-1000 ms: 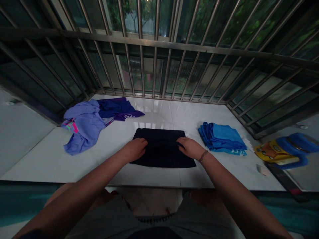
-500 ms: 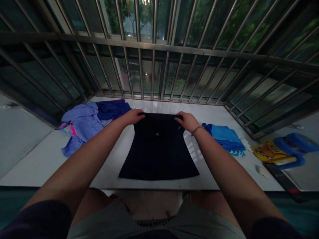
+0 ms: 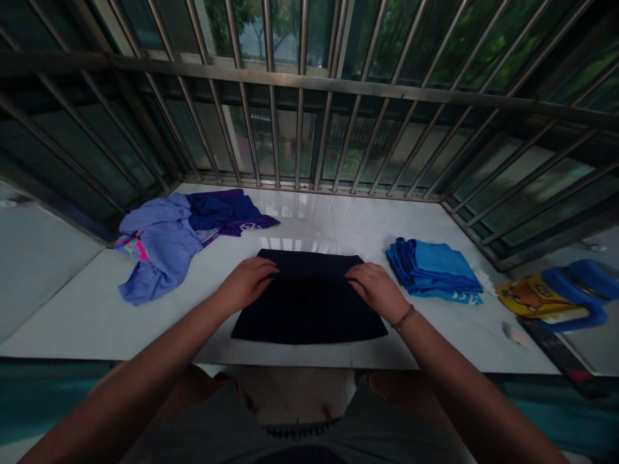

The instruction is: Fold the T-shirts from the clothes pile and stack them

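Head view: the dark cloth (image 3: 309, 306) lies near the middle of the ledge's (image 3: 72, 316) front edge, its long axis along that edge. The left hand (image 3: 251, 280) and right hand (image 3: 377, 290) touch its 2 sides, equally near, fingers curled, nearly closed; whether they pinch fabric, I cannot tell.
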